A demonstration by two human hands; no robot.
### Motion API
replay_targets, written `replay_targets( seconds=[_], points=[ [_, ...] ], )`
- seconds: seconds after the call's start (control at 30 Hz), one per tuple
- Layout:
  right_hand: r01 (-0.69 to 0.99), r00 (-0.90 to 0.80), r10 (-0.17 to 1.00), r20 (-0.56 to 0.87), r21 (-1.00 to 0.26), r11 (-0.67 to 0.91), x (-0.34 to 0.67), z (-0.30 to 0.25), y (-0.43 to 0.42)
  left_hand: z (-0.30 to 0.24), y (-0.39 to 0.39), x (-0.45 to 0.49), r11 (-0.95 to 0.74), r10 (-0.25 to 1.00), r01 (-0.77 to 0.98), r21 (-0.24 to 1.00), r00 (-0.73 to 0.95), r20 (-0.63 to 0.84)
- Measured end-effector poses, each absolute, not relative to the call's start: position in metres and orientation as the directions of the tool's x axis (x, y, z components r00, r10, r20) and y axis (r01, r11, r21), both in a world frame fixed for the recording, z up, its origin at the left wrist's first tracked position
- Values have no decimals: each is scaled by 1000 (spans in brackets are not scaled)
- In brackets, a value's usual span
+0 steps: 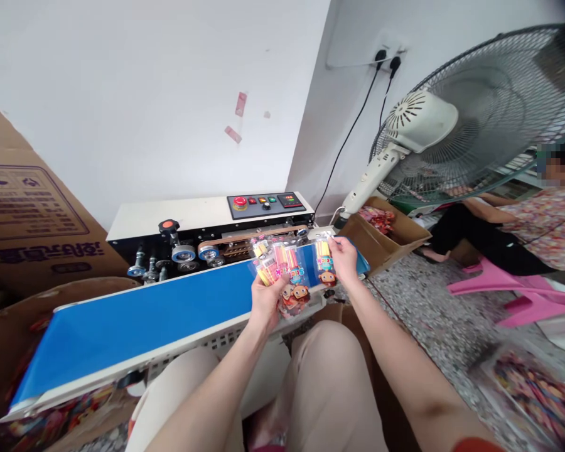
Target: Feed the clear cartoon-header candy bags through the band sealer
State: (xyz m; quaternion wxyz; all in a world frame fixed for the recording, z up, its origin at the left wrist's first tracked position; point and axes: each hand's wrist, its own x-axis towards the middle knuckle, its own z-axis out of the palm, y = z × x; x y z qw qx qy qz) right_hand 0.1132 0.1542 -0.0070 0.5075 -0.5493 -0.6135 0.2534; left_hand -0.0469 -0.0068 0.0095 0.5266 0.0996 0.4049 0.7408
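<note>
My left hand is closed on several clear plastic packets, fanned out, with yellow and pink sticks inside and a cartoon monkey printed at the bottom. Between the fingertips of my right hand is one similar packet, pinched by its upper right edge and apart from the rest. Both hands are over the right part of a blue conveyor belt. Just behind the packets runs the band sealing machine with its rollers and brown band. Its control panel has a red knob and small lit displays.
A large fan stands at the right, beside an open carton of packets. Further right a person sits near a pink stool. A big cardboard box is at the left. A filled plastic bag lies on the floor.
</note>
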Motion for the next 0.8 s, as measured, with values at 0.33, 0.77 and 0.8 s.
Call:
replay_targets(
  seconds=[0.33, 0.77, 0.8],
  points=[
    [782, -13, 980, 199, -608, 133, 89, -12, 217, 8, -1, -54, -97, 836, -673, 733, -455, -307],
    [29, -272, 961, 52, -998, 62, 65, 14, 78, 15, -4, -52, -122, 870, -670, 733, -427, -246],
    [-8, -223, 975, 24, -1000, 22, 68, 12, 82, 14, -4, -51, -116, 869, -669, 734, -426, -251]
  ],
)
